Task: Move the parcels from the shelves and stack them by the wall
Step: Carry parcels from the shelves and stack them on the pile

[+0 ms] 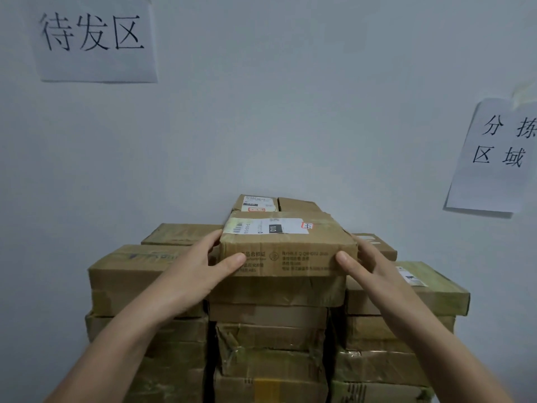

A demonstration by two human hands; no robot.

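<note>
A brown cardboard parcel [287,251] with a white shipping label lies on top of the middle column of stacked parcels [270,344] against the pale wall. My left hand [200,266] grips its left side, thumb on the front face. At the parcel's right side my right hand [369,269] holds it the same way. Behind it, closer to the wall, sit two smaller parcels [255,203].
Lower columns of parcels stand to the left [130,280] and right [430,289] of the middle one. On the wall hang two paper signs with handwritten characters, one at upper left [93,39] and one at right [497,155].
</note>
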